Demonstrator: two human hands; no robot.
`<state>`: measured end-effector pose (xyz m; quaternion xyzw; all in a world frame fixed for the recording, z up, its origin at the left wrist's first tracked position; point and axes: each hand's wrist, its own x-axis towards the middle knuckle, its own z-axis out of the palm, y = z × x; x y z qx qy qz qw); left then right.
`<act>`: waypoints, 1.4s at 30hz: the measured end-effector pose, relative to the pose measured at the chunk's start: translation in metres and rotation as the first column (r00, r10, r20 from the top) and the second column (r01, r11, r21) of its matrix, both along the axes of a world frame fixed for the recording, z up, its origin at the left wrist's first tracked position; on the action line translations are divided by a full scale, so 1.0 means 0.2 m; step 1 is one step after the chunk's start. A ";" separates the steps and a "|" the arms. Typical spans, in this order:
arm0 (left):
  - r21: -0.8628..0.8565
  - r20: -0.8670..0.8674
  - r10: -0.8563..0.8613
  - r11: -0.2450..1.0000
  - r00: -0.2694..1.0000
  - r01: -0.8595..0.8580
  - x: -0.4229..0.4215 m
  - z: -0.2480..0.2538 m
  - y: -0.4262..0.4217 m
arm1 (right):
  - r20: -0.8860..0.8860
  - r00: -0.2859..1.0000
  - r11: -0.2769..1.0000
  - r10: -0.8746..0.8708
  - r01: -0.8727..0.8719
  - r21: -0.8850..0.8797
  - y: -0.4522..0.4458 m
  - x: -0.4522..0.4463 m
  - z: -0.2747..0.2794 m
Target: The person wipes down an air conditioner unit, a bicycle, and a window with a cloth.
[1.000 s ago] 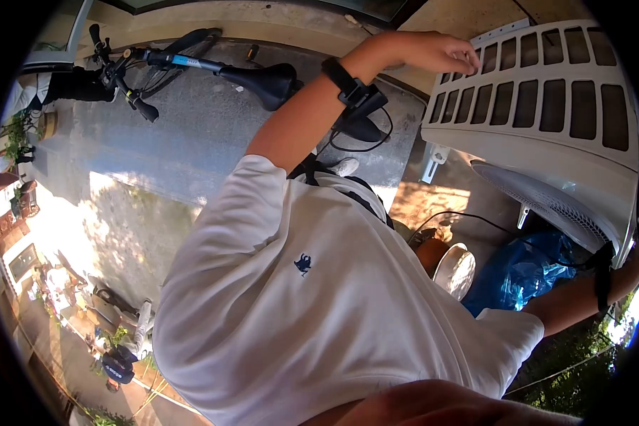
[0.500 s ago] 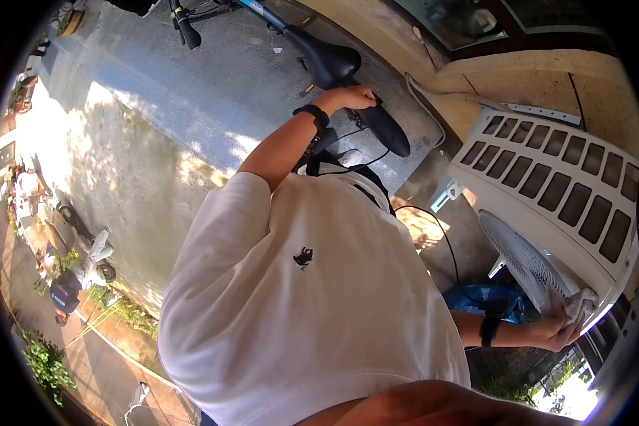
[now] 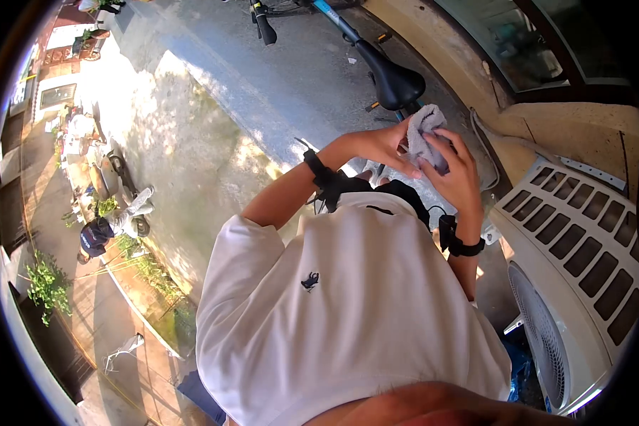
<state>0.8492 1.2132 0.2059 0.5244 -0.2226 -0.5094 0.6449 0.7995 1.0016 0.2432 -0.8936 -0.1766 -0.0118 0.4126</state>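
A crumpled grey cloth (image 3: 424,135) is bunched between my two hands, in front of my chest and just behind the bicycle saddle (image 3: 397,84). My right hand (image 3: 456,170) curls its fingers over the near side of the cloth. From the other side, my left hand (image 3: 385,145) grips it, the thumb low and the other fingers partly hidden behind the fabric. Both wrists wear black straps. The black saddle belongs to a bicycle with a blue frame (image 3: 336,19); its rear part is mostly hidden by my hands and the cloth.
A white air-conditioner outdoor unit (image 3: 571,263) stands close on my right, beside a tan wall (image 3: 582,128) with a window above. A grey hose (image 3: 493,135) runs along the wall's foot. On the far left, a person (image 3: 113,224) is near a parked scooter (image 3: 121,174) and plants.
My right hand has brought the cloth from the air-conditioner unit up to the front of my body. My left hand has left the bicycle's rear mudguard and meets the cloth.
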 end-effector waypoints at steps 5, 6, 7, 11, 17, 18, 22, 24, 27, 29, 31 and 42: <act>0.051 0.147 0.423 0.899 0.894 -0.434 -0.14 -0.14 0.17 | -0.101 0.966 0.945 0.237 -0.204 0.257 0.14 0.15 -0.06; 0.056 0.143 0.482 0.868 0.864 -0.493 -0.17 -0.13 0.18 | -0.098 0.965 0.943 0.244 -0.212 0.258 0.17 0.16 -0.06; 0.087 0.136 0.510 0.848 0.849 -0.523 -0.19 -0.11 0.20 | -0.120 0.950 0.928 0.287 -0.245 0.280 0.19 0.18 -0.08; 0.137 0.162 0.546 0.812 0.822 -0.567 -0.22 -0.17 0.28 | -0.223 0.899 0.891 0.378 -0.288 0.351 0.25 0.20 -0.15; 0.200 0.268 0.753 0.567 0.601 -0.799 -0.11 -0.41 0.35 | -0.218 0.918 0.922 0.331 -0.266 0.282 0.19 0.25 -0.48; 0.092 0.351 0.820 0.451 0.453 -0.888 -0.08 -0.47 0.37 | -0.217 0.928 0.931 0.303 -0.240 0.274 0.18 0.27 -0.55; 0.172 0.395 0.801 0.417 0.450 -0.893 0.18 -0.66 0.49 | -0.263 0.937 0.970 0.229 -0.197 0.142 0.15 0.34 -0.91; 0.079 0.609 0.712 0.386 0.351 -0.919 0.33 -0.71 0.51 | -0.227 0.946 0.972 0.230 -0.210 0.107 0.13 0.38 -1.07; 0.116 0.753 0.565 0.391 0.337 -0.913 0.61 -0.74 0.49 | -0.321 0.947 0.998 0.010 -0.032 -0.063 0.19 0.47 -1.15; 0.116 0.875 0.410 0.337 0.256 -0.935 0.78 -0.77 0.45 | -0.301 0.950 0.984 -0.080 0.027 -0.177 0.27 0.56 -1.15; 0.162 0.917 0.301 0.322 0.263 -0.933 0.92 -0.88 0.40 | -0.340 0.925 0.937 -0.168 0.042 -0.348 0.35 0.67 -1.13; 0.460 0.878 -0.263 0.697 0.400 -0.550 0.91 -0.93 0.20 | -0.392 0.910 0.878 -0.132 -0.077 -0.473 0.35 0.74 -1.32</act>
